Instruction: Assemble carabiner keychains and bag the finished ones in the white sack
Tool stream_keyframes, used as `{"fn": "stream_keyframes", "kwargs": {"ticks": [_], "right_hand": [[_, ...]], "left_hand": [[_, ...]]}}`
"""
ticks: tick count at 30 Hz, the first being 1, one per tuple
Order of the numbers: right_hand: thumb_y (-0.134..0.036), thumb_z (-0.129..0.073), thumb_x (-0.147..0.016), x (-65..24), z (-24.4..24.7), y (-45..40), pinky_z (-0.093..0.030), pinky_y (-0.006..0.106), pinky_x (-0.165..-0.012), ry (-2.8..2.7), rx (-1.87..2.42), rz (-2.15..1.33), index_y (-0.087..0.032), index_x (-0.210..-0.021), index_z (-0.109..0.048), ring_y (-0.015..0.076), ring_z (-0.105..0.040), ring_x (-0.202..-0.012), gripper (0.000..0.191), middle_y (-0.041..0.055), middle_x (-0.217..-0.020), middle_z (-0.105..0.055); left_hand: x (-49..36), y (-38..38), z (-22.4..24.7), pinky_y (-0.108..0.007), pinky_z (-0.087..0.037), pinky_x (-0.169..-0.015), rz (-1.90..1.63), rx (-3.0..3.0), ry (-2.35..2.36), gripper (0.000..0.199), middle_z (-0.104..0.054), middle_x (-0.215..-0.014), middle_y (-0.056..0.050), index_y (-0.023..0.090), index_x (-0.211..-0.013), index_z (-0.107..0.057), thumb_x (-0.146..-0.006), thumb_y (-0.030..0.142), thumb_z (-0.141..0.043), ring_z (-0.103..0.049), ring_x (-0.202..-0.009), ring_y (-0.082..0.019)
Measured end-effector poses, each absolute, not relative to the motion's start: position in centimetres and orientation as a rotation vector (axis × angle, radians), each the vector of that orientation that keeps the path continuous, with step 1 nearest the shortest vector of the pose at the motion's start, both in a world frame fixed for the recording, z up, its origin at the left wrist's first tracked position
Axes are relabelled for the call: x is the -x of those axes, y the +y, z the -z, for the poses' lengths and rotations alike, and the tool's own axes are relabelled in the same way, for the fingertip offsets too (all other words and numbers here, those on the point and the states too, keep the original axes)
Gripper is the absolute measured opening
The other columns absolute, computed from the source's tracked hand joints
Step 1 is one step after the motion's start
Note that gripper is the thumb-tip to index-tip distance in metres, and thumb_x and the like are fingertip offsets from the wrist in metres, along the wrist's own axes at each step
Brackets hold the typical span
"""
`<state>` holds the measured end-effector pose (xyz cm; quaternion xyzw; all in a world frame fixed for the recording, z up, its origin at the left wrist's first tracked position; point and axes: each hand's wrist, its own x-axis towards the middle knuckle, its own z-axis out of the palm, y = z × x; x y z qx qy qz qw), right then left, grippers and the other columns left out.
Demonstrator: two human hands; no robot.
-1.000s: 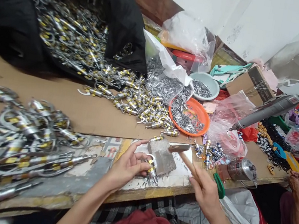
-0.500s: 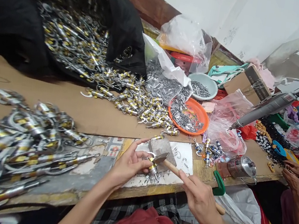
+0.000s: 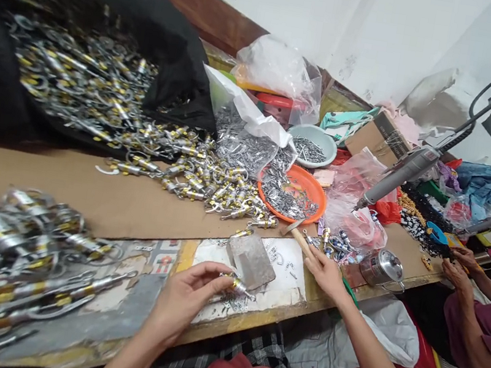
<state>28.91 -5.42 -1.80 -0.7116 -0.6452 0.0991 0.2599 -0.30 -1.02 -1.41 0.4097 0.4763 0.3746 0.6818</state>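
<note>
My left hand [image 3: 188,293] pinches a small silver-and-yellow metal fitting [image 3: 236,284] between thumb and fingers. It holds the fitting at the near edge of a grey metal block [image 3: 252,261], which lies on a stained white sheet [image 3: 292,272]. My right hand [image 3: 323,272] is closed round the wooden handle of a hammer [image 3: 302,241]. Beyond the block's right side, the hammer head points toward the orange tray [image 3: 322,204] of small metal pieces. Small loose clips are scattered on the sheet near my left fingers.
At the left lies a heap of similar fittings [image 3: 7,246]; another heap [image 3: 209,178] spills from a black bag [image 3: 189,69]. A grey-blue bowl [image 3: 332,151] holds metal pins. A hanging electric screwdriver [image 3: 398,177] and metal mug [image 3: 384,267] are at right. A co-worker's hands [image 3: 460,271] are further right.
My right hand has drawn the hammer away from the fitting, to the right of the block. My left hand still holds the fitting near the block. The whole view has shifted somewhat.
</note>
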Motion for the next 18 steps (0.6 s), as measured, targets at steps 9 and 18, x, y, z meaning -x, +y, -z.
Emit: {"fn": "stream_keyframes", "kwargs": {"ticks": [9,18], "right_hand": [[-0.009,-0.046,-0.086,-22.9,2.9,-4.5,-0.043,0.031,-0.073,-2.492,1.81,0.065,-0.017,-0.091,-0.063,0.0198,-0.055,-0.082,0.02,0.0085,-0.086,-0.064],[-0.005,-0.047,-0.076,-23.9,1.6,-3.9,-0.045,0.024,-0.061,-2.43,1.687,0.18,-0.016,-0.098,-0.06,0.016,-0.058,-0.073,0.028,0.0067,-0.084,-0.062]], "left_hand": [[0.8,-3.2,1.8,-0.026,-0.053,-0.068,-1.124,-1.006,1.042,0.019,-0.061,-0.091,-0.005,0.019,-0.057,-0.067,-0.055,0.036,-0.077,-0.06,-0.09,-0.022],[2.1,-3.6,1.9,-0.027,-0.054,-0.076,-0.995,-1.035,1.106,0.029,-0.07,-0.09,-0.007,0.022,-0.059,-0.071,-0.054,0.05,-0.076,-0.065,-0.091,-0.026]]}}
